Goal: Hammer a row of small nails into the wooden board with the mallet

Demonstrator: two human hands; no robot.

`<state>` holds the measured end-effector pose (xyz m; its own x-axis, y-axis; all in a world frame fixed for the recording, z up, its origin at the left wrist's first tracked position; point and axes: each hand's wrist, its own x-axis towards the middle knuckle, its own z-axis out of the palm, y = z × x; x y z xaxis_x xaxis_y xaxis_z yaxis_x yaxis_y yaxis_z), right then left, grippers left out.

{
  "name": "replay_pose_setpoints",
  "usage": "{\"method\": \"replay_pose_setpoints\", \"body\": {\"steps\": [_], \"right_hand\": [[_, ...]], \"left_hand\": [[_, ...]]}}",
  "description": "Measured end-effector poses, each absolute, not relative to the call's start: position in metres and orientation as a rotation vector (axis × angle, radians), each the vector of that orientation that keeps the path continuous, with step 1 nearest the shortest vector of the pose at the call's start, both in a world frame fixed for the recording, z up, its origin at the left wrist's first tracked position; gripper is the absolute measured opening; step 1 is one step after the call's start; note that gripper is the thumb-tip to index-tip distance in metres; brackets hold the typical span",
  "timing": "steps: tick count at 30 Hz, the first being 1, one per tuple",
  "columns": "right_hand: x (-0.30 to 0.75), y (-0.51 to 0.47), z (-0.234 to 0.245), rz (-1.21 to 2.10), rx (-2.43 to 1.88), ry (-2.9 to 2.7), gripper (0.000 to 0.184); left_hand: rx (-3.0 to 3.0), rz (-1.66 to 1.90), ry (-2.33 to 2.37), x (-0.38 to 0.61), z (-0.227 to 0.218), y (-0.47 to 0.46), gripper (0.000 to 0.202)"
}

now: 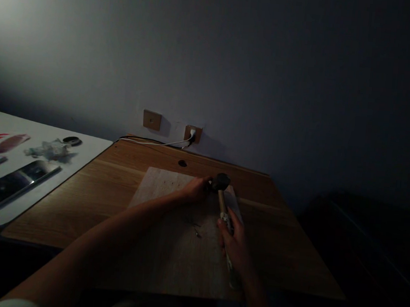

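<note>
My right hand (pixel 232 238) is wrapped round the wooden handle of a hammer (pixel 220 182), whose dark head points away from me over the far right part of a pale wooden board (pixel 161 254). My left hand (pixel 197 189) rests on the board just left of the hammer head. Its fingers are closed in a pinch; what they hold is too dark and small to make out. A small shiny metal piece, perhaps a nail (pixel 197 233), lies mid-board, with other thin dark bits beside it. Several small dark marks show near the board's far left edge.
The board lies on a brown wooden table (pixel 276 244). A white table (pixel 88 151) adjoins at left, bearing a dark glossy tray-like object (pixel 10 190), crumpled clear plastic (pixel 51 151) and a red-and-white packet (pixel 2 141). A cable (pixel 149 142) runs along the wall to a socket (pixel 193 133).
</note>
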<state>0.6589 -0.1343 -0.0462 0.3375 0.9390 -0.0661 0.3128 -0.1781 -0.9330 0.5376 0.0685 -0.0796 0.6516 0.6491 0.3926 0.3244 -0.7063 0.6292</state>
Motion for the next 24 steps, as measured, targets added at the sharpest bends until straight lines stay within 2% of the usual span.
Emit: {"method": "replay_pose_setpoints", "body": {"steps": [11, 17, 21, 24], "right_hand": [[0.658, -0.136, -0.045, 0.888, -1.665, -1.104, 0.077], [0.658, -0.136, -0.045, 0.897, -1.646, -1.107, 0.076], [0.659, -0.142, -0.044, 0.903, -1.649, -1.071, 0.074], [0.661, -0.154, -0.043, 0.93, -1.668, -1.005, 0.078]], "left_hand": [[2.34, 0.805, 0.779, 0.534, -0.07, 0.064, 0.045], [2.335, 0.806, 0.804, 0.536, -0.072, 0.064, 0.038], [2.32, 0.773, 0.732, 0.534, -0.076, 0.072, 0.043], [2.375, 0.71, 0.701, 0.525, -0.063, 0.075, 0.038]]}}
